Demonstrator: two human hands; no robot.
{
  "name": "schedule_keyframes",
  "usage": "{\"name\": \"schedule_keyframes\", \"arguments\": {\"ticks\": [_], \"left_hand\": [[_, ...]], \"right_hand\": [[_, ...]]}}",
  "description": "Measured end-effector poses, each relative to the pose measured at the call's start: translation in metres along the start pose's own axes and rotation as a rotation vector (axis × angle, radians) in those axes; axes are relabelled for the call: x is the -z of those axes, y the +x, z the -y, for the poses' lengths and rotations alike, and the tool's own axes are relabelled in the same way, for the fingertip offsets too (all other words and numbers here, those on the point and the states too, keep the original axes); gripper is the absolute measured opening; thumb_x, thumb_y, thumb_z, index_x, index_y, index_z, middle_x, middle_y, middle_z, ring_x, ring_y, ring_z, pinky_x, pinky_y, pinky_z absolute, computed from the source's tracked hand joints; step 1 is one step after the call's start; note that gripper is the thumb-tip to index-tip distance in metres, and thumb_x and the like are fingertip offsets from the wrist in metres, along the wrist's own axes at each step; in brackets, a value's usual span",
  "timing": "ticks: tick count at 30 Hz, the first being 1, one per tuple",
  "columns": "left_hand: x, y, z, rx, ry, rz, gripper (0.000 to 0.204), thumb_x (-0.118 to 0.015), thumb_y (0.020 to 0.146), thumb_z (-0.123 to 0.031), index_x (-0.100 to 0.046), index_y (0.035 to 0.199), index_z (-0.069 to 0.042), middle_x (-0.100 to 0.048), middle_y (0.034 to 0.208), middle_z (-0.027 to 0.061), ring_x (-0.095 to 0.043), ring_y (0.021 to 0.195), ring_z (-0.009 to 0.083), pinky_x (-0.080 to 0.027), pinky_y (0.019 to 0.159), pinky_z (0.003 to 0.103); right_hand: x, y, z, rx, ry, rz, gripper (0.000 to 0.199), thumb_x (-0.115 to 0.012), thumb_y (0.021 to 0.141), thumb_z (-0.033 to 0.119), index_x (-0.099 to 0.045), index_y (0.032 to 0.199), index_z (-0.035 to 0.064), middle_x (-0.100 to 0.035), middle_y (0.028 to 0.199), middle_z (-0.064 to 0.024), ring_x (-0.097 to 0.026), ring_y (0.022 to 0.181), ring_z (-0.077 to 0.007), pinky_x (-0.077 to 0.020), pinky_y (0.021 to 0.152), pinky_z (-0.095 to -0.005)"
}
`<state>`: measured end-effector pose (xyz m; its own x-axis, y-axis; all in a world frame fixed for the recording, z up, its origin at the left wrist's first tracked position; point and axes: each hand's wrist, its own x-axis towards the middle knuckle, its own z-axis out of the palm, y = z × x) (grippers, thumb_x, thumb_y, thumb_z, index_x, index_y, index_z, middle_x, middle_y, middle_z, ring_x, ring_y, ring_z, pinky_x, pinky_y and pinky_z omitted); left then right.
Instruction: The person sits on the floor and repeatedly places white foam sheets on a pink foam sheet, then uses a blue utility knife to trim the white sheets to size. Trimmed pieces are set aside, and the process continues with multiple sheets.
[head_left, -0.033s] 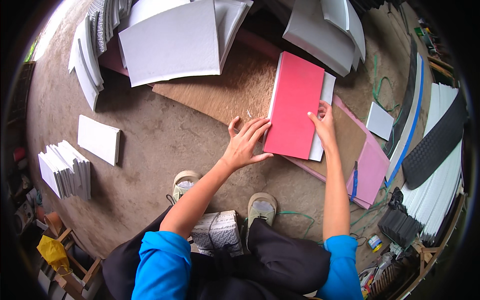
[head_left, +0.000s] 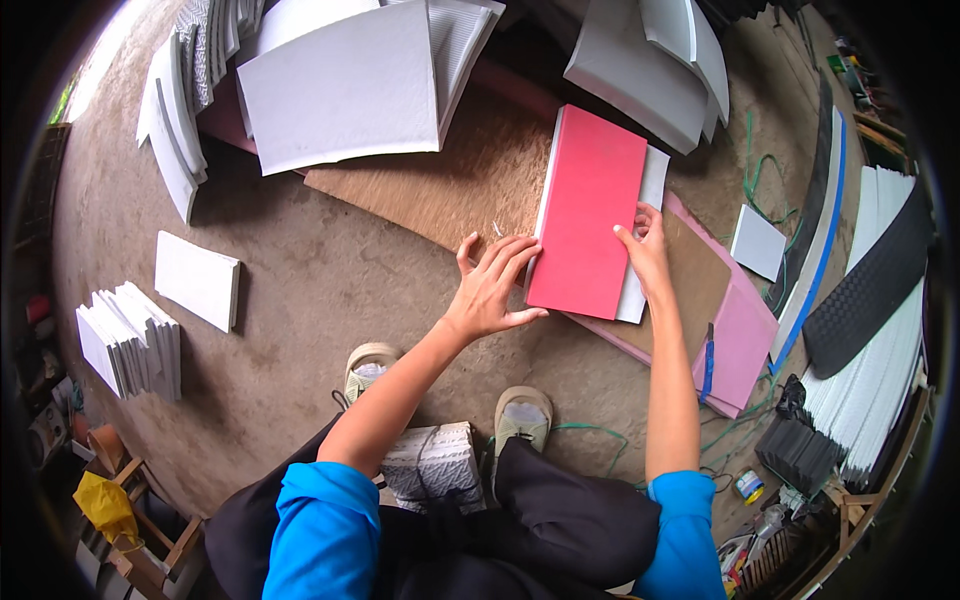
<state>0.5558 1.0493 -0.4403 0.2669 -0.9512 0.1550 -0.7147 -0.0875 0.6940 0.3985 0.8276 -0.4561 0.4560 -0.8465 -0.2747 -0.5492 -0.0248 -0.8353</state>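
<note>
A flat red rectangular slab [head_left: 588,215] with a pale left edge lies at a slant on a brown board [head_left: 430,200]. A white sheet [head_left: 656,180] sticks out from under its right side. Against the slab's lower left edge rests my left hand [head_left: 488,290], fingers stretched and spread, the thumb pointing right below its corner. My right hand [head_left: 650,250] grips the right edge, thumb on the red face and fingers bent at the side over the white sheet. Whether those fingers also hold the white sheet is hidden.
Large white sheets [head_left: 345,90] are piled at the back, others [head_left: 640,75] at back right. A pink board [head_left: 745,335] lies under the brown one. Small white slabs [head_left: 130,340] stand at left. Black and white strips [head_left: 870,290] and green string [head_left: 765,185] lie at right.
</note>
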Motion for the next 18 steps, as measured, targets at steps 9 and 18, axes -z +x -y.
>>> {"name": "schedule_keyframes", "arguments": {"ticks": [9, 18], "left_hand": [[-0.031, 0.032, -0.02, 0.291, 0.055, -0.163, 0.074, -0.068, 0.075, -0.026, -0.031, 0.136, -0.003, -0.04, 0.132, 0.0112, -0.035, 0.118, 0.027, -0.02, 0.097, 0.045], [-0.028, 0.051, -0.033, 0.205, 0.275, 0.051, 0.07, -0.065, 0.072, -0.018, -0.037, 0.136, -0.016, -0.02, 0.141, 0.0201, -0.026, 0.127, 0.034, -0.015, 0.101, 0.054]], "right_hand": [[-0.006, 0.009, 0.005, -0.039, 0.038, 0.031, 0.054, -0.068, 0.075, 0.01, -0.041, 0.122, 0.0082, -0.045, 0.105, -0.0089, -0.044, 0.098, -0.0196, -0.0417, 0.084, -0.0339], [-0.009, 0.01, -0.003, 0.018, -0.14, -0.065, 0.056, -0.069, 0.073, 0.009, -0.04, 0.121, 0.0095, -0.044, 0.106, -0.0128, -0.04, 0.103, -0.0279, -0.0364, 0.091, -0.0395]]}}
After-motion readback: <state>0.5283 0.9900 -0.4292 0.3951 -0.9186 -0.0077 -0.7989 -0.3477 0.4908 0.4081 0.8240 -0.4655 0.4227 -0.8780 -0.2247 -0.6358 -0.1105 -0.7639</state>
